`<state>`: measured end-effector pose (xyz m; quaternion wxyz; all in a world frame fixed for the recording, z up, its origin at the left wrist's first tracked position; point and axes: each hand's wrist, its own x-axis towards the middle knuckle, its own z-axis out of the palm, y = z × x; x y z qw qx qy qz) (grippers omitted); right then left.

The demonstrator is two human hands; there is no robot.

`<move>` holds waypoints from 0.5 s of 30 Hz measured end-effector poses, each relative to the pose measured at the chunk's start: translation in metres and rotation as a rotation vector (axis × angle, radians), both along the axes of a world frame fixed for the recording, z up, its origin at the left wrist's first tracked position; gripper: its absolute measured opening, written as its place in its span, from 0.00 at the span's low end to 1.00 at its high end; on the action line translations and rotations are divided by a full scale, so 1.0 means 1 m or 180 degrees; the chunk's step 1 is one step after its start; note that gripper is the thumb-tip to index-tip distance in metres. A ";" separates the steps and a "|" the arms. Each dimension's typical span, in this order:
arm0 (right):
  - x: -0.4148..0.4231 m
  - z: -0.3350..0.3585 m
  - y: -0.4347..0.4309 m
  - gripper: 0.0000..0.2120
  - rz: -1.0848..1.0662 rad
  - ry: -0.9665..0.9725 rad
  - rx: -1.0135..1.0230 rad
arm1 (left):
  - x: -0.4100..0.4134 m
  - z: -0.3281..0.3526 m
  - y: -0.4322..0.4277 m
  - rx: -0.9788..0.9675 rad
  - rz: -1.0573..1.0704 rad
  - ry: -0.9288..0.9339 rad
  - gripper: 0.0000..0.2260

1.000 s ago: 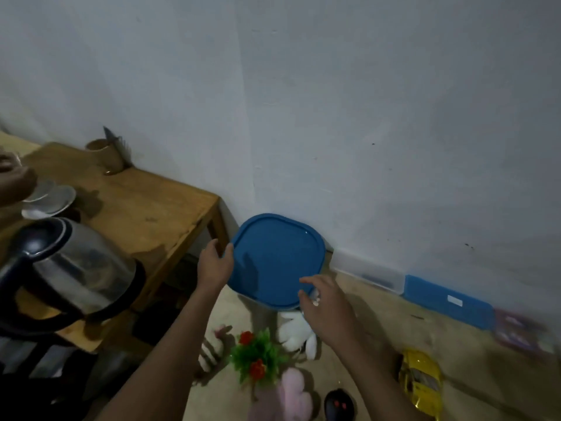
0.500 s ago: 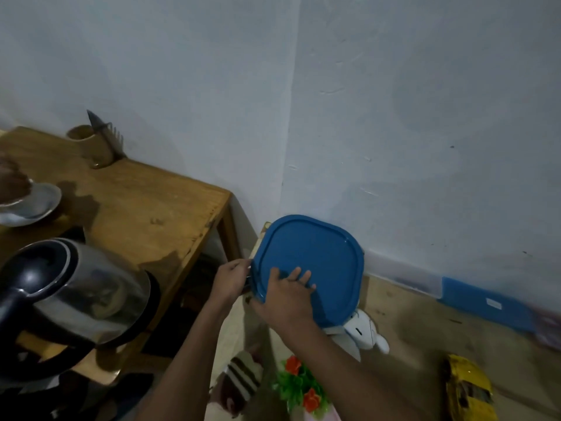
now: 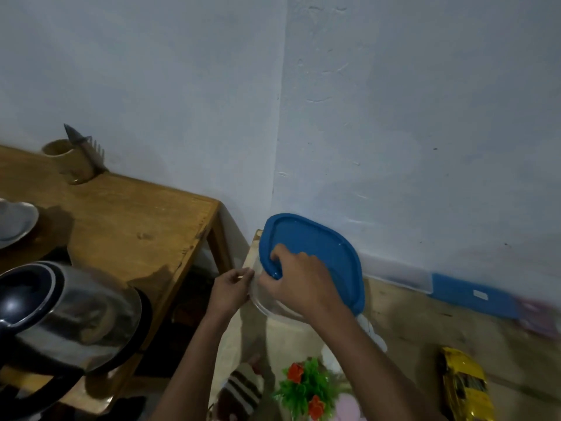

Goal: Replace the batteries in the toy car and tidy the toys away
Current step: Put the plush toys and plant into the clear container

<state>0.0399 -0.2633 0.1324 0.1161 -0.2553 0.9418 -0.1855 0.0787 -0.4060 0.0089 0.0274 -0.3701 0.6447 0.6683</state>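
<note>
- Standing here in the corner watching: the right hand (image 3: 299,282) is curled over the near-left edge of a rounded-square blue plastic lid (image 3: 315,253), fingers hooked on its rim and clamped on it.
- That lid sits tilted on a clear plastic tub (image 3: 273,308), with the near-left corner lifted a bit off the tub's rim, far side up near the pale wall (image 3: 425,117).
- The left hand (image 3: 230,288) is pinched shut on the tub's left rim, thumb and fingers together right at the edge, just beside the other hand.
- The shiny yellow toy car (image 3: 463,387) is on the floor off to the right, well apart from the tub and both hands, nobody touching it. Can't make out its underside or any battery bit from here.
- Below the tub there's a little fake plant with green leaves and red flowers (image 3: 305,387), a brown-and-white striped soft thing (image 3: 243,387) just left of it, and something white and plush (image 3: 372,332) poking out behind the right forearm.
- On the left, a wooden table (image 3: 136,226) holds a steel electric kettle with a black lid (image 3: 66,311) at the near end and a tan holder with cutlery sticking out (image 3: 74,159) by the wall.
- A flat blue strip (image 3: 473,294) lies along the foot of the wall on the right, kinda blurry.
</note>
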 end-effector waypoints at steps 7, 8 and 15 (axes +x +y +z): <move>-0.006 0.062 0.085 0.09 -0.0888 0.1033 -0.0820 | -0.003 0.004 0.016 -0.0820 0.0126 -0.0047 0.13; -0.001 0.066 0.103 0.09 -0.0997 0.1220 -0.1013 | -0.003 0.004 0.018 -0.0870 0.0140 -0.0046 0.13; 0.033 0.003 0.193 0.13 -0.1278 0.1579 -0.0225 | -0.005 0.010 0.031 -0.1140 0.0215 -0.0129 0.13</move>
